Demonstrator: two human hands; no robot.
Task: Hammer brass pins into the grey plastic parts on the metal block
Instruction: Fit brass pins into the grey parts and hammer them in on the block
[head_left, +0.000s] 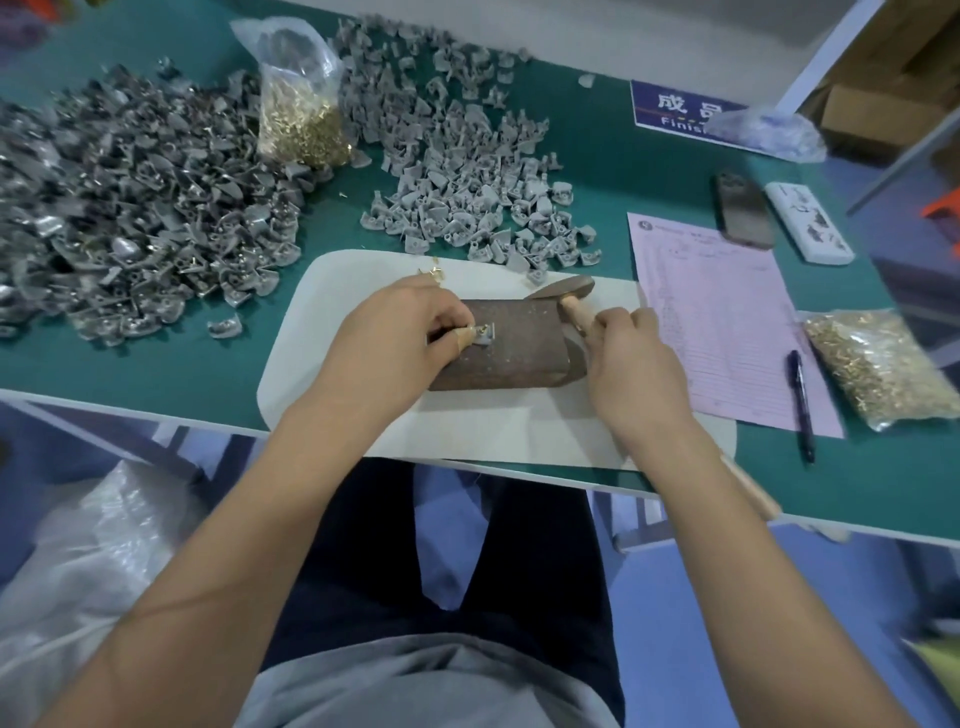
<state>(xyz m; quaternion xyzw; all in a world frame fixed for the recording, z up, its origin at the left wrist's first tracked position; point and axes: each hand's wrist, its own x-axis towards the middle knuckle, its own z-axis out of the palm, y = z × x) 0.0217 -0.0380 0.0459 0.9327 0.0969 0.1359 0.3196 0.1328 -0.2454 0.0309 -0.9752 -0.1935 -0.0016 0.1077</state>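
1. Where the green table (649, 171) fills the view, carries everything else, its near edge crossing above a seated person's lap.
2. Spread over the left side: a darker heap of grey parts (130, 218), many showing brass pins; further right, a paler pile of grey plastic parts (467, 171).
3. Lying at the near edge: a white mat (322, 332), under the metal block (514, 353).
4. Right of the mat: a pink form (727, 322) with a pen (800, 405) across its right margin.
5. Standing between the two heaps: a clear bag of brass pins (301, 119); a second bag of pins (883, 364) lies flat at the far right.
6. Beyond the form: a dark phone (740, 213), a white remote (808, 223), and a blue sign (675, 111) partly covered by crumpled plastic.
7. Left hand (400, 338): curled, resting on the block's left end, pinching a brass pin (482, 329) upright over a single grey part (485, 338) seated on the block's top.
8. Right hand (631, 364): wrapped round the wooden handle of a hammer (563, 291), head lying just past the block's far right corner, handle end showing behind the wrist.
9. Scattered on the mat's far left corner: a few loose pins (431, 273).
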